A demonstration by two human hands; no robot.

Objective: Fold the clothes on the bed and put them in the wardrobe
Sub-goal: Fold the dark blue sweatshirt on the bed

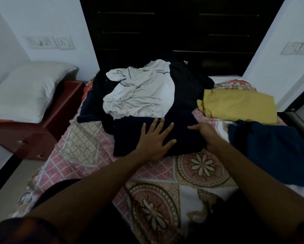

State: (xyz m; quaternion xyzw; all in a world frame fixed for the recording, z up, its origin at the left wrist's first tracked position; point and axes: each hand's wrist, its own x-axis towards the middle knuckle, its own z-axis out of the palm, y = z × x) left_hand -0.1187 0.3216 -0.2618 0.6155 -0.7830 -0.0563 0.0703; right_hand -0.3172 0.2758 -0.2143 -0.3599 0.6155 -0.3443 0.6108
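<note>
A folded dark navy garment (130,136) lies on the patterned bedspread (87,155) in the middle of the bed. My left hand (154,140) presses flat on it with fingers spread. At the garment's right edge my right hand (206,133) has its fingers curled round the fabric. Behind lies a heap of dark clothes (188,81) with a crumpled white shirt (140,92) on top. A folded mustard-yellow garment (239,104) sits at the right, and a folded blue garment (274,152) lies nearer on the right.
A dark headboard with drawer-like panels (174,29) stands behind the bed. To the left, a red-brown bedside cabinet (33,136) carries a white pillow (24,90). White walls with switch plates (51,42) flank the bed. Floor shows at lower left.
</note>
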